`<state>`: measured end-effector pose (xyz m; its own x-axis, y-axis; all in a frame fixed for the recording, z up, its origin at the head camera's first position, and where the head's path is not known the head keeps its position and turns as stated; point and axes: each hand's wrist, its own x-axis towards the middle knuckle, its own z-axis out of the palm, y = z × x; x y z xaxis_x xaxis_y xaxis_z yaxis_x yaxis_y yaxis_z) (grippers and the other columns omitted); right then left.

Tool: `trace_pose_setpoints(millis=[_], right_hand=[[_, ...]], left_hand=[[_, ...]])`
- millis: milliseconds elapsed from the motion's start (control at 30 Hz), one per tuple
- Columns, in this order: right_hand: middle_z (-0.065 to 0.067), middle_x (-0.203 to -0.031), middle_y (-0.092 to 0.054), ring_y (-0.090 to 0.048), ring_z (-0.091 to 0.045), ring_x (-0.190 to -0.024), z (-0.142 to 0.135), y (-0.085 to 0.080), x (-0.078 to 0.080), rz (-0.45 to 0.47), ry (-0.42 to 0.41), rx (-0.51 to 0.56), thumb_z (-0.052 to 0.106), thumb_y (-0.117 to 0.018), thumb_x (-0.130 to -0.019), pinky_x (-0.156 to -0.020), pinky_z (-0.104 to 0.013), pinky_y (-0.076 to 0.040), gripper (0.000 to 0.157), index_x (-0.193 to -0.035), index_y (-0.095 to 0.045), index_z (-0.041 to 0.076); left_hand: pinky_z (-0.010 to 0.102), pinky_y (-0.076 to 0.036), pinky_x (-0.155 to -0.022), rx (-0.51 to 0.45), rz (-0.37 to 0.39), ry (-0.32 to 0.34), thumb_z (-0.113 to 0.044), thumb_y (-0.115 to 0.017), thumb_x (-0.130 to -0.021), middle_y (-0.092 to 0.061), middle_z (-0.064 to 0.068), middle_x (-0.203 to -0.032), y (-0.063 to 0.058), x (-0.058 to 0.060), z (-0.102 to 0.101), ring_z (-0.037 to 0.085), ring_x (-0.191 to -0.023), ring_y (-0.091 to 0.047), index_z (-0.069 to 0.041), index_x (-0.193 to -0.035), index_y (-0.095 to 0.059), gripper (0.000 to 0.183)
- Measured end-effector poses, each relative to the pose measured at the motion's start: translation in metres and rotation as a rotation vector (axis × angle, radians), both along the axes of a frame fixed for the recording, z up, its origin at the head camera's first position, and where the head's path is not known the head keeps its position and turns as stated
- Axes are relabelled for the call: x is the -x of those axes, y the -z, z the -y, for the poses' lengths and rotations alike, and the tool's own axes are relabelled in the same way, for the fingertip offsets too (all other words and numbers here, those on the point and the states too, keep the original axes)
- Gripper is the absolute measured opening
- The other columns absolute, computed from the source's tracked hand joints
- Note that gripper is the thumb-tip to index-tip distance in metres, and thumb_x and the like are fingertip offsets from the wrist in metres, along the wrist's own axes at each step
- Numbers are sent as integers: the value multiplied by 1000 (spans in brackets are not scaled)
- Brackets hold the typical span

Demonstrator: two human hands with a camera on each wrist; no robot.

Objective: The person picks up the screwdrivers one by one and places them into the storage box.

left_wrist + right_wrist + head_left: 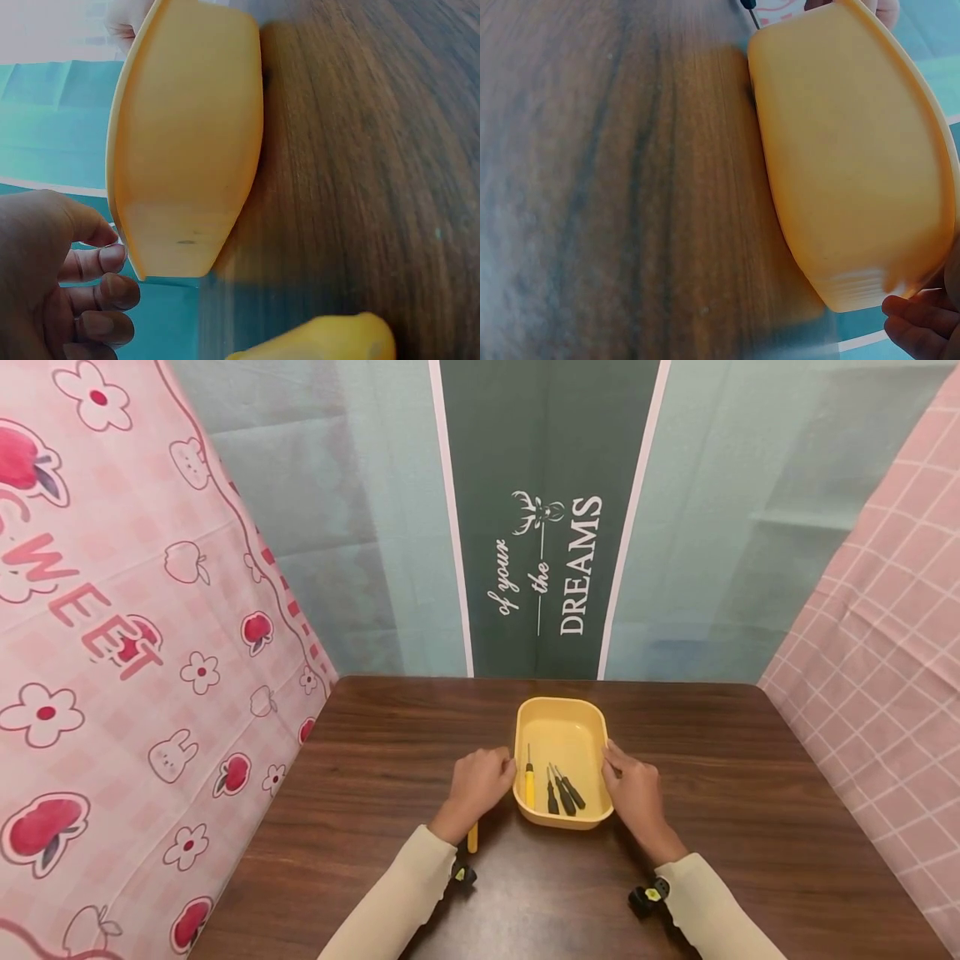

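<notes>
A yellow plastic tray (pixel 566 727) sits on the wooden table between both hands. Inside it lie a screwdriver with a yellow handle (pixel 529 783) and three black-handled screwdrivers (pixel 566 797), grouped toward the near end. My left hand (pixel 482 781) pinches the tray's left rim between thumb and index finger; in the left wrist view its other fingers curl beside the wall. At the right side, my right hand (pixel 636 789) grips the opposite rim, its fingertips against the outer wall in the right wrist view. Another yellow handle (pixel 472 837) lies on the table, partly hidden by my left wrist.
The dark wood table (pixel 735 777) reaches back to a green curtain (pixel 540 435) with white lettering. Patterned pink cloths hang at the left (pixel 135 727) and right (pixel 885 635). Cameras are strapped to both wrists.
</notes>
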<state>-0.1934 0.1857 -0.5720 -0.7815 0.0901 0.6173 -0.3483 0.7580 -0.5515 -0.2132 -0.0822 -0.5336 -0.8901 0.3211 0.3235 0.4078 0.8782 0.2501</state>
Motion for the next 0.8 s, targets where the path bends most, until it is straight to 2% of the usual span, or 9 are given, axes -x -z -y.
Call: trace_pose_setpoints(millis=[200, 500, 800], right_hand=[[-20, -115, -70, -70, -39, -96, 0, -1, 0, -17, -5, -1, -5, -74, -84, -63, -50, -57, 23, -107, -75, -6], [-19, -117, -70, -69, -39, -99, 0, 0, 1, 11, 1, 3, -4, -74, -85, -64, -50, -57, 24, -109, -74, -6], [-20, -117, -69, -69, -39, -98, 0, 1, 1, 5, -1, -10, -5, -75, -84, -62, -49, -57, 24, -109, -74, -6]], left_hand=[[27, -33, -44, 2, 13, -12, -28, -61, -97, -40, -8, -53, 2, 0, 4, 10, -47, -41, -20, -67, -53, 31], [26, -35, -44, 3, 38, -27, -27, -61, -98, -44, -8, -55, 0, -1, 9, 9, -48, -43, -19, -74, -61, 26], [28, -36, -45, 8, 101, -32, -28, -60, -98, -46, -7, -54, 1, -5, 13, 10, -48, -45, -18, -72, -59, 28]])
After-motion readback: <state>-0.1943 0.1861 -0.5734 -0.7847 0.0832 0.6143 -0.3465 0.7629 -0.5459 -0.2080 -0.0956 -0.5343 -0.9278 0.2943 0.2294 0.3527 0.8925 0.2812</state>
